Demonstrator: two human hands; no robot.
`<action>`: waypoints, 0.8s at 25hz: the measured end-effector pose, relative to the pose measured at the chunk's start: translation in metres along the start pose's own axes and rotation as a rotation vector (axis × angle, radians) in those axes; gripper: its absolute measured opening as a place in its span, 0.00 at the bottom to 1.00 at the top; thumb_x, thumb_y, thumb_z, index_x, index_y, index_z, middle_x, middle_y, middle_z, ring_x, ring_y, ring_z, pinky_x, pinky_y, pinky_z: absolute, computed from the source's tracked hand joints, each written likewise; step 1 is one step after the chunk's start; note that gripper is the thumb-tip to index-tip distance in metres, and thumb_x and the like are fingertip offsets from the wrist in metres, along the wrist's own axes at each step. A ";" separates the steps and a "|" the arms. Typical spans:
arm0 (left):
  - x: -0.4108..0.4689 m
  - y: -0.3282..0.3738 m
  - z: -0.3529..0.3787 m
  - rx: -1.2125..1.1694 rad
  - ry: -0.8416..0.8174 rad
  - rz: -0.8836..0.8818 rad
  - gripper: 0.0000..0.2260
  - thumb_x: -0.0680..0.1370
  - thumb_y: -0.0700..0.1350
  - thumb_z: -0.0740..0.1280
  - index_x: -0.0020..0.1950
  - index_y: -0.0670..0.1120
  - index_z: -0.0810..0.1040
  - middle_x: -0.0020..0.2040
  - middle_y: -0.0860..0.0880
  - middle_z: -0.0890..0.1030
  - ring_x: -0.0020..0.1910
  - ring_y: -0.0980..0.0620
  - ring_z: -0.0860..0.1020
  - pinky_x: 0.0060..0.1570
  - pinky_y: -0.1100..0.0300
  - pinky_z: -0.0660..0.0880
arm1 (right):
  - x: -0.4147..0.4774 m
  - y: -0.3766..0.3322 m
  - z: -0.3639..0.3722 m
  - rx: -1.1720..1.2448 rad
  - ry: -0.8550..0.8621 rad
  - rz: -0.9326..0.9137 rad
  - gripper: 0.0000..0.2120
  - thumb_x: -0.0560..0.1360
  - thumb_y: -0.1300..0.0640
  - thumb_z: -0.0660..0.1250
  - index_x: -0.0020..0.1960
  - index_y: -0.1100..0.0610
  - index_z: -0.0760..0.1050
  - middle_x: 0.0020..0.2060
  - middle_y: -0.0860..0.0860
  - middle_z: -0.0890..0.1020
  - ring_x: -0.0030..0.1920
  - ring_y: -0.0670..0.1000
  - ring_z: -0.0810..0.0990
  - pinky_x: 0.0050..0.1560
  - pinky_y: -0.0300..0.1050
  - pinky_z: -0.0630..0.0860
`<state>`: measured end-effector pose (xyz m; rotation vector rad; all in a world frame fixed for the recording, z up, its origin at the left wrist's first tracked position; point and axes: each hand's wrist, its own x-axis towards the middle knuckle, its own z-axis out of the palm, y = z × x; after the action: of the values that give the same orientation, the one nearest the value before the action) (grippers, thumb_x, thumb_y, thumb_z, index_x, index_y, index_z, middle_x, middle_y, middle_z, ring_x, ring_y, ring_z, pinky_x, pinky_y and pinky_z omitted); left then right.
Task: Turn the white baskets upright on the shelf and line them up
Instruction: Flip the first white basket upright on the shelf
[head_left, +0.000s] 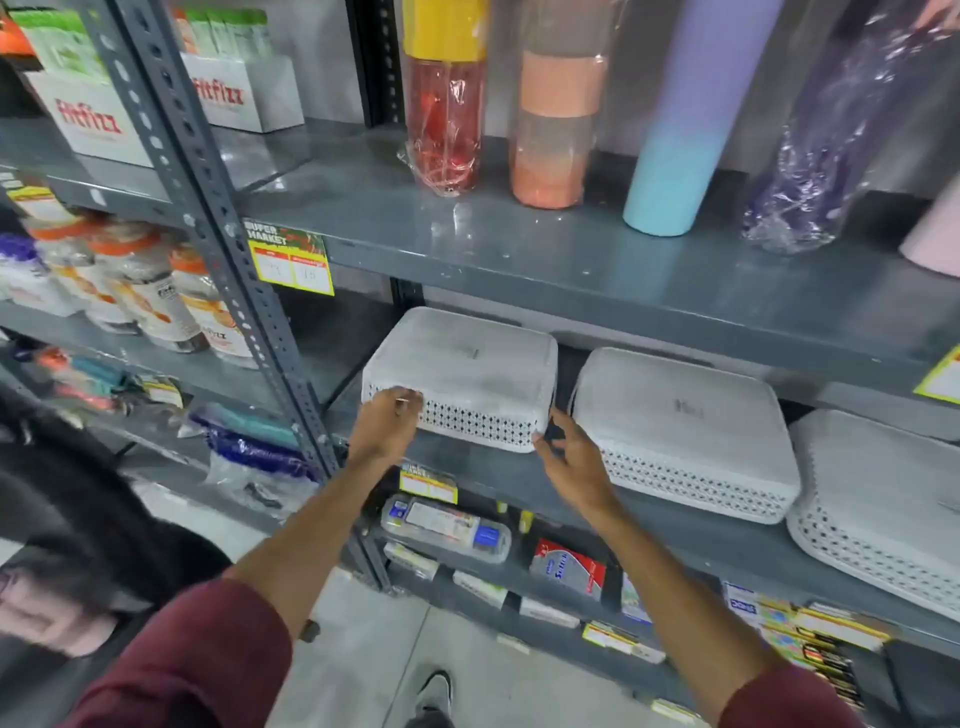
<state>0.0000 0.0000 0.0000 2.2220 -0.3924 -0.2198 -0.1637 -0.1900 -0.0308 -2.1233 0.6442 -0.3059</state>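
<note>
Bright even overhead light — glare on shelf (519, 244), soft blur, edges warped.

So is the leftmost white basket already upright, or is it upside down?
Upside down. The leftmost basket shows its solid flat base on top, with the perforated wall running down to the shelf.

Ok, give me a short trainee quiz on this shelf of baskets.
1. True or false: the leftmost white perforated plastic basket sits upside down.
2. How many white baskets show on the grey metal shelf?
3. Which hands touch the leftmost basket? A. left hand only B. right hand only C. both

Key: 1 true; 2 three, counting the middle basket and the cut-off right basket; 3 C, one at each front corner.
</note>
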 end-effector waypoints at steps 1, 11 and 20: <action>0.031 -0.008 -0.007 -0.022 0.017 -0.030 0.14 0.80 0.49 0.63 0.58 0.44 0.83 0.54 0.40 0.86 0.56 0.41 0.83 0.50 0.54 0.75 | 0.026 0.002 0.008 0.020 0.032 0.054 0.26 0.80 0.48 0.61 0.75 0.56 0.63 0.67 0.58 0.77 0.65 0.58 0.78 0.65 0.47 0.72; 0.199 -0.048 -0.008 -0.282 -0.201 -0.378 0.14 0.80 0.33 0.62 0.37 0.46 0.72 0.21 0.54 0.78 0.37 0.55 0.78 0.20 0.71 0.67 | 0.144 -0.007 0.045 0.185 0.119 0.574 0.24 0.80 0.50 0.60 0.73 0.57 0.65 0.71 0.55 0.71 0.68 0.57 0.72 0.64 0.46 0.68; 0.227 -0.082 -0.019 -0.860 -0.101 -0.259 0.23 0.78 0.38 0.52 0.70 0.43 0.75 0.67 0.42 0.80 0.57 0.49 0.82 0.51 0.56 0.77 | 0.141 -0.016 0.026 0.735 0.503 0.509 0.15 0.74 0.65 0.53 0.40 0.52 0.76 0.30 0.45 0.81 0.37 0.49 0.76 0.39 0.40 0.69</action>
<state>0.2340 -0.0179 -0.0575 1.4042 -0.0314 -0.5296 -0.0288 -0.2421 -0.0350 -1.1316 1.1256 -0.6765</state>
